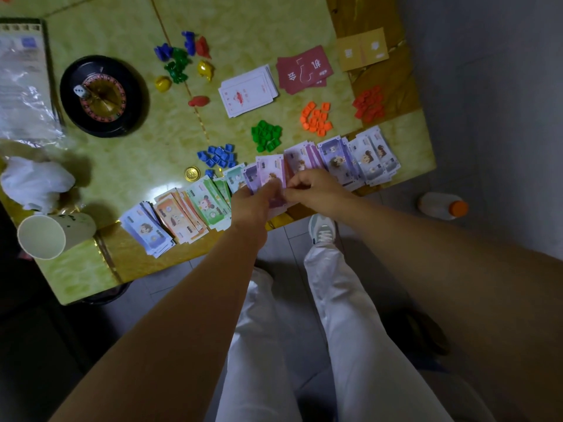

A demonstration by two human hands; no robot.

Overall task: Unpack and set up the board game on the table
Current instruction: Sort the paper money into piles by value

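Both hands meet over the table's near edge. My left hand (254, 202) grips a fanned stack of purple play-money notes (268, 173), and my right hand (310, 188) pinches the same stack from the right. Sorted piles of notes lie in a row along the edge: blue-white (149, 233), orange (176, 219), green (210, 205), and purple piles (335, 159) at the right. Further back sit piles of blue (217, 155), green (266, 135), orange (316, 118) and red (368, 105) plastic houses.
A black roulette wheel (105, 95) holds a white die. Coloured pawns (182, 60), white cards (248, 89), red cards (304, 70), yellow cards (362, 48) and a gold coin (192, 174) lie on the table. A paper cup (51, 236), crumpled plastic (36, 181) and a booklet (21, 71) are at the left.
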